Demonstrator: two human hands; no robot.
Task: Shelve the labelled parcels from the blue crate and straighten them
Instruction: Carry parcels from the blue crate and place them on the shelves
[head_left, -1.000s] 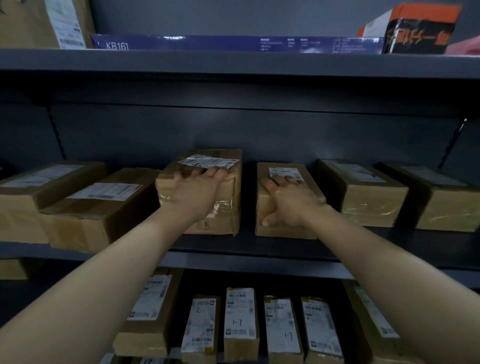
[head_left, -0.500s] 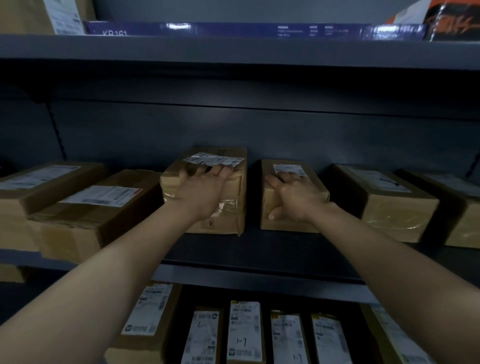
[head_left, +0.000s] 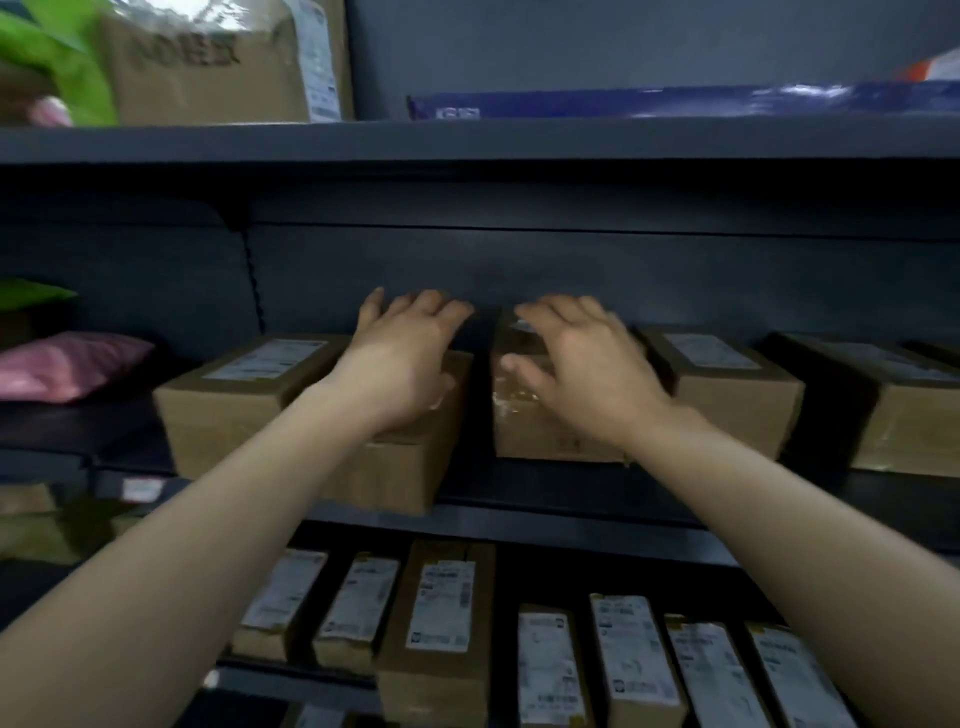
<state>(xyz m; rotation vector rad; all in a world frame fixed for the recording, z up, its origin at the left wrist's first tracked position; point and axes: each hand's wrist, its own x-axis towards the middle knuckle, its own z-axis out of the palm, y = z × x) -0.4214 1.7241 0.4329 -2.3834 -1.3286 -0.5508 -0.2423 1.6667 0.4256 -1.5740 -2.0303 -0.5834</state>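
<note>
Left hand (head_left: 402, 364) deeper, parcel (head_left: 400, 478) beneath fingers (head_left: 431, 306)

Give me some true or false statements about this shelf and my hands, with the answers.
1. The left hand and the right hand are each over a separate brown box, the left parcel and the right parcel. True.
2. The pink bag lies to the right of both hands. False: it lies at the left end.
3. The lower-shelf parcels carry white labels. True.
4. The right parcel is lifted clear of the middle shelf. False: it stands on the shelf.
</note>
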